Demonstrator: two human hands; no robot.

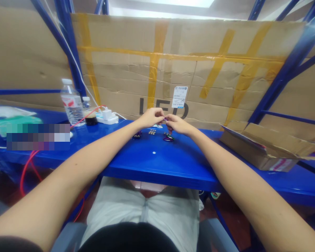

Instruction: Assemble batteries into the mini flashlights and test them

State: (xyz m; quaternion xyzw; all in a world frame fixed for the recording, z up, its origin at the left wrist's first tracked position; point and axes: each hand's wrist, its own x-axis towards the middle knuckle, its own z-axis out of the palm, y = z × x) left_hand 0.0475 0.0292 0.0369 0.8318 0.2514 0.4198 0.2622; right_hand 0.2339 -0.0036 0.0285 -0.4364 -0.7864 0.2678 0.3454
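My left hand (pixel 153 117) and my right hand (pixel 177 124) meet above the blue table, fingertips pinched close together. Between them shows a thin purple piece (pixel 165 119), too small to make out fully. Under the hands lie small gold-coloured pieces (pixel 152 132) in a group. Dark purple pieces with shiny ends (pixel 137 135) rest below my left wrist. A small bundle of purple and green strands (pixel 169 139) sits beneath my right hand. Something clear and shiny (pixel 158 126) lies behind the gold pieces, partly hidden by my fingers.
A large taped cardboard sheet (pixel 120 80) stands behind the blue table (pixel 157 164). To the right is an open cardboard box (pixel 252 150). At left stand a clear bottle (pixel 72 105), a smaller bottle with dark liquid (pixel 90 117), a white power strip (pixel 110 119) and red cable (pixel 23 175).
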